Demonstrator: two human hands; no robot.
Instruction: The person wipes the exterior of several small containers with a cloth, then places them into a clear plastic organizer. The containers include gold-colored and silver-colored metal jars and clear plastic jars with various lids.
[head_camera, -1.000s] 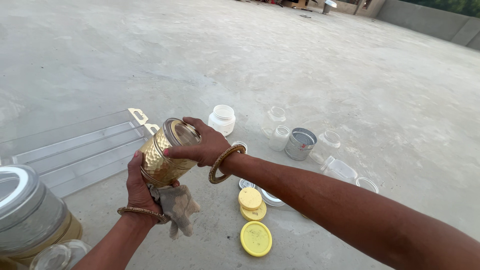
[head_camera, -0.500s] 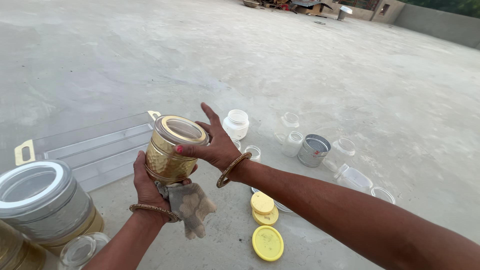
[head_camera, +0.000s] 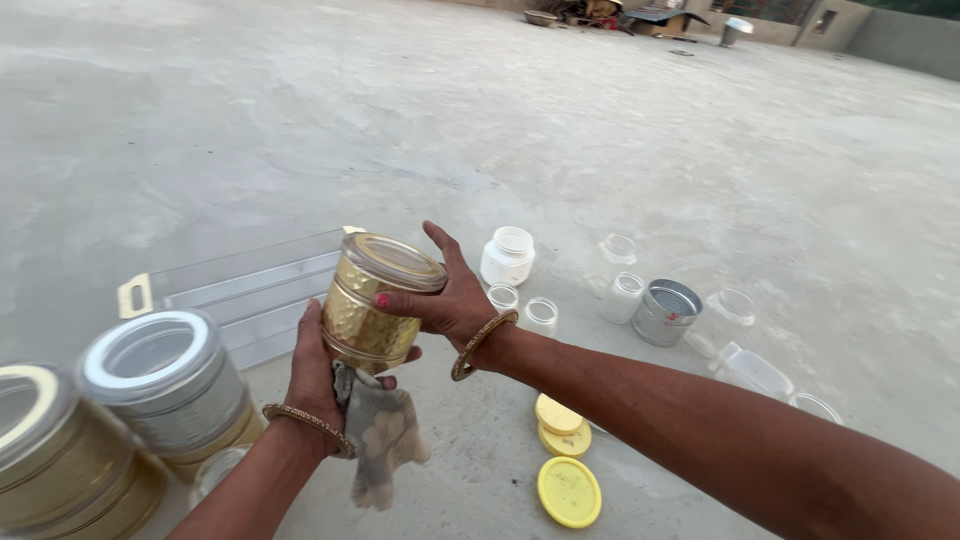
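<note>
**Gold tin lifted and tilted, right hand shifted off the lid**

Nearest, at the lower left: two big lidded canisters (head_camera: 120, 420), gold-banded with clear-window tops, standing on the concrete floor (head_camera: 300, 120). Just beyond them, held up in the air above the floor: the gold tin (head_camera: 377, 312), hammered brass-coloured sides, clear lid on, leaning toward the right. Cradled from below by the left hand (head_camera: 318, 372), fingers curled round its base and also pinching a grey cloth (head_camera: 382, 440) that hangs under it. Gripped at the side by the right hand (head_camera: 452, 298), thumb across the wall just under the lid, the other fingers spread open behind. Compared with half a second ago: raised slightly, tipped further over, and no longer capped from above by the right palm, now pressed against the flank instead. Reads as a turning of the tin against the cloth, a fresh face brought round for wiping.

Below the right forearm: three yellow lids (head_camera: 566, 462) lying flat. Left of the tin: a clear ribbed tray (head_camera: 250, 290). Farther out: a white jar (head_camera: 507, 256), small clear glass jars (head_camera: 620, 290) and a steel pot (head_camera: 666, 311), all open and set apart.
</note>
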